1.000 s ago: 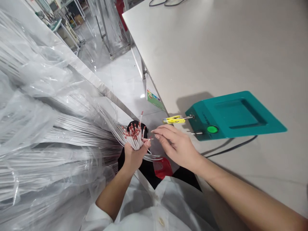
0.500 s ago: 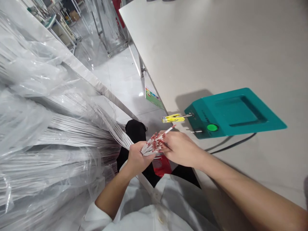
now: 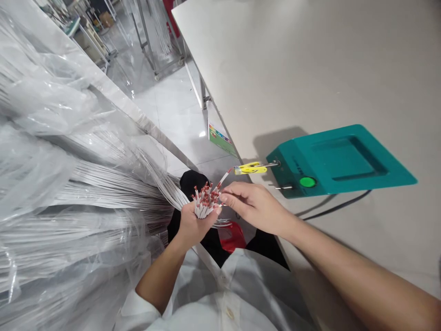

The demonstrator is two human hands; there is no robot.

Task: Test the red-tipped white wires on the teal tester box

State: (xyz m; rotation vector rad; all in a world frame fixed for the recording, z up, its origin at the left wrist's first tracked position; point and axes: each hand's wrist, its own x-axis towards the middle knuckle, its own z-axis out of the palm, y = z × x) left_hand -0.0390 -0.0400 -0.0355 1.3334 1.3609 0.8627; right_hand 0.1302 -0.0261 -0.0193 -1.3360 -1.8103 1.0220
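My left hand [image 3: 193, 225] is closed round a bundle of thin white wires with red tips [image 3: 204, 201], the tips pointing up. My right hand [image 3: 253, 207] pinches one wire [image 3: 224, 177] from the bundle between thumb and fingertips; its red tip sticks out toward the yellow clip. A teal box [image 3: 339, 158] with a green button [image 3: 307, 182] sits on the table [image 3: 310, 69] just right of my hands. A yellow clip [image 3: 251, 169] is on a metal rod at the box's left side.
Long white wires in clear plastic sheeting [image 3: 62, 174] fill the left side over a metal rail [image 3: 148, 126]. A black cable [image 3: 330, 208] runs from the teal box. A red object [image 3: 232, 236] lies on my lap. Racks stand on the shiny floor [image 3: 165, 101] behind.
The bundle tilted toward my right hand half a second ago and now stands upright again. My right hand has drawn one wire out to the right, up toward the yellow clip.
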